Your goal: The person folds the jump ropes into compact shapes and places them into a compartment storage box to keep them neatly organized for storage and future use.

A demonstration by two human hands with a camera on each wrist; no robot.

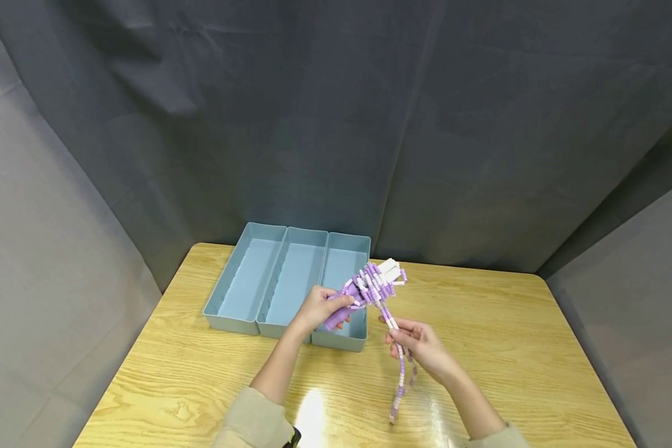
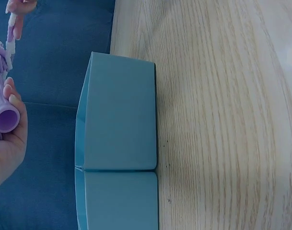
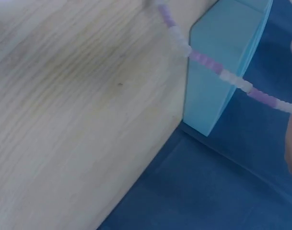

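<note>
While 1 table (image 1: 481,392) bears 3 bins (image 1: 297,274), 1 beaded rope (image 1: 374,286) is held aloft near the rightmost. Left hand (image 1: 316,306): grips 2 handles (image 1: 335,318). Right hand (image 1: 419,346): pinches cord (image 1: 387,315). Winding appears partly done: several turns on, a loose tail (image 1: 401,368) seemingly left to wrap.

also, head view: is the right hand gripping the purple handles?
No, the left hand grips the purple handles, while the right hand holds the hanging beaded strands.

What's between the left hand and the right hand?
In the head view, purple-and-white beaded rope: bundled beside the left hand, then strands slanting down to the right hand.
</note>
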